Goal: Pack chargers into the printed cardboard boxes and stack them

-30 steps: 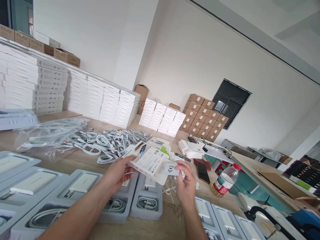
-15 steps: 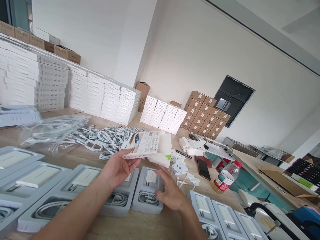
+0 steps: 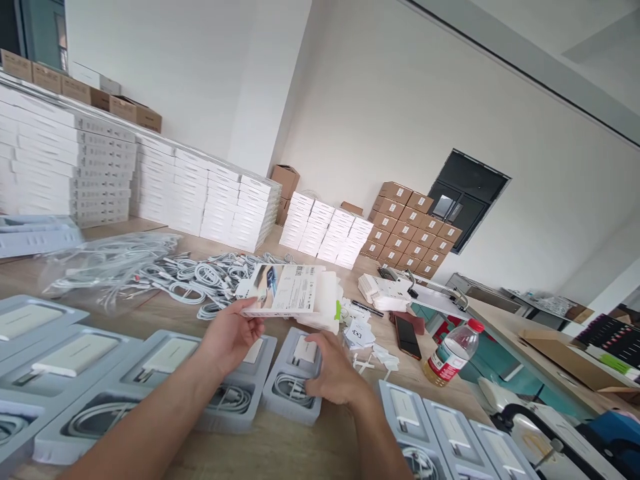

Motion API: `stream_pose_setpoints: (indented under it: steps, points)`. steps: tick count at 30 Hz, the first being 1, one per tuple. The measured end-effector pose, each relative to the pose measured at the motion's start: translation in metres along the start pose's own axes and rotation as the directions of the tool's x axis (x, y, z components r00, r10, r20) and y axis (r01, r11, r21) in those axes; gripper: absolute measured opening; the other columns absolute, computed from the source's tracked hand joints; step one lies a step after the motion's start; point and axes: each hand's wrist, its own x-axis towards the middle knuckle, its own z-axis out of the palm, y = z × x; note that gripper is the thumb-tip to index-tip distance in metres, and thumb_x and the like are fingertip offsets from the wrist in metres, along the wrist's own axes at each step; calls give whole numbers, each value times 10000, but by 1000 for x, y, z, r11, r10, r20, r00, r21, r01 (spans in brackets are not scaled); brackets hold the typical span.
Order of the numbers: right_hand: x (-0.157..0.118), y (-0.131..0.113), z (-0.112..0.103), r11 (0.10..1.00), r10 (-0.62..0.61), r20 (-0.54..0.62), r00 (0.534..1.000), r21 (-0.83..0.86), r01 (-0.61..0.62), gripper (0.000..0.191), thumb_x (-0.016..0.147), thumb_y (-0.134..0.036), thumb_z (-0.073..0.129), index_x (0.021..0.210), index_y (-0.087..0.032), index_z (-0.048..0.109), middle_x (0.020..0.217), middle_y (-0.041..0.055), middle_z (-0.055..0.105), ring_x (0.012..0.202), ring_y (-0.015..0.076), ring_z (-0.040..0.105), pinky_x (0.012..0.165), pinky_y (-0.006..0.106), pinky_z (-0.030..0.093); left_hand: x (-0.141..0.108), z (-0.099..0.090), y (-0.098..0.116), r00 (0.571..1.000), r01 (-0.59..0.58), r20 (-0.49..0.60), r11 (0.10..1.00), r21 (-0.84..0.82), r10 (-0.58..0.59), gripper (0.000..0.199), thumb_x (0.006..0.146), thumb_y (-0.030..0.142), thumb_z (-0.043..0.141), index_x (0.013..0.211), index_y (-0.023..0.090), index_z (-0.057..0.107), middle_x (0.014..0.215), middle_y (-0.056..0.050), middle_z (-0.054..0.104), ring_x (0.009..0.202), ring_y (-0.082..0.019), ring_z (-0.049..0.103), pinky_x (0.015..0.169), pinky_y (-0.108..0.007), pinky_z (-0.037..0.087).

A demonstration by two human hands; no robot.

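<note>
a: report on the left hand (image 3: pixel 235 339), please.

b: partly closed. thumb and fingers pinch the near left corner of the printed box (image 3: pixel 296 292), which is held tilted above the desk (image 3: pixel 280 457), its open white end toward the right.

a: and the right hand (image 3: pixel 334 373)?

b: curved, with thumb and forefinger well parted. it has hold of the right edge of a gray tray (image 3: pixel 296 415). the lower fingers are hidden from view.

a: contents of that tray?

b: a white power adapter (image 3: pixel 305 349) in the far compartment, a coiled cable (image 3: pixel 289 389) in the near one. the tray rests on the desk at a slant, just beside the neighboring trays (image 3: pixel 260 393) on the left.

a: items beyond the hands?

b: a heap of loose cables (image 3: pixel 210 275) behind the printed box, and bagged cables (image 3: pixel 113 263) to its left. on the right, a pen (image 3: pixel 367 308), a stack of printed cards (image 3: pixel 359 333) and a smartphone (image 3: pixel 407 337), then a red-capped bottle (image 3: pixel 450 353), upright and part full of a yellowish liquid.

a: background?

b: white boxes (image 3: pixel 235 210) stacked in columns, and labeled cardboard cartons (image 3: pixel 405 233) piled near the wall.
</note>
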Motion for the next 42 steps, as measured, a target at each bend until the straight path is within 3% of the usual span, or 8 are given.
stream_pose_setpoints:
  steps: [6, 10, 17, 20, 24, 37, 39, 42]
  points:
    - [-19, -1, -13, 989, -18, -225, 974, 141, 51, 742, 551, -112, 662, 1255, -289, 508, 1319, 39, 417, 1294, 255, 415, 1133, 389, 298, 10, -8, 4, 986, -130, -113, 991, -34, 125, 78, 820, 112, 588, 858, 155, 642, 767, -18, 705, 531, -91, 608, 441, -176, 495]
    - [-25, 4, -29, 951, 61, -419, 906, 300, 74, 705, 614, -200, 690, 1283, -286, 485, 1321, 45, 439, 1257, 257, 465, 1100, 395, 352, 11, -11, 1, 983, -145, -106, 988, 45, 149, 126, 761, 90, 660, 860, 165, 638, 800, -9, 708, 549, -88, 618, 465, -174, 505]
    - [-21, 36, -50, 905, 412, -756, 508, 403, -134, 678, 587, -433, 751, 1214, -267, 554, 1199, 77, 468, 1200, 324, 466, 1033, 462, 389, -5, -4, -21, 987, 91, 106, 964, 251, -121, 159, 712, 52, 719, 839, 133, 666, 836, -96, 748, 616, -154, 678, 523, -238, 567]
    - [-22, 44, -52, 909, 415, -801, 431, 347, -230, 662, 591, -441, 729, 1203, -251, 564, 1152, 89, 492, 1242, 349, 416, 1045, 482, 358, -14, -1, -27, 959, 140, 194, 940, 311, -207, 251, 694, 62, 756, 909, 160, 673, 916, -92, 764, 721, -180, 717, 609, -260, 596]
    - [-21, 48, -50, 902, 413, -805, 425, 298, -313, 690, 605, -461, 728, 1230, -236, 543, 1170, 109, 501, 1256, 365, 392, 1052, 492, 332, -20, 0, -28, 935, 158, 246, 920, 360, -257, 356, 633, 102, 835, 951, 170, 691, 983, -97, 768, 792, -206, 732, 659, -277, 605]
    - [-19, 47, -39, 945, 281, -847, 451, 161, -286, 642, 699, -530, 724, 1251, -260, 537, 1275, 145, 444, 1287, 395, 350, 1058, 535, 311, -20, -3, -28, 922, 132, 293, 917, 377, -254, 452, 547, 141, 913, 950, 158, 709, 1009, -112, 775, 901, -236, 740, 734, -278, 607]
    - [-19, 40, -39, 959, 268, -831, 488, 185, -213, 666, 679, -541, 743, 1244, -238, 561, 1319, 159, 444, 1307, 397, 345, 1078, 534, 301, -20, -4, -28, 917, 138, 300, 912, 385, -265, 479, 543, 153, 918, 972, 159, 705, 1031, -117, 771, 933, -250, 736, 757, -292, 609]
    - [-19, 26, -37, 947, 240, -746, 621, 322, 21, 643, 758, -574, 672, 1277, -213, 550, 1367, 152, 495, 1300, 349, 418, 1092, 503, 322, -20, -5, -29, 924, 124, 296, 922, 366, -242, 499, 541, 126, 914, 993, 172, 706, 1069, -114, 764, 984, -266, 725, 782, -308, 613]
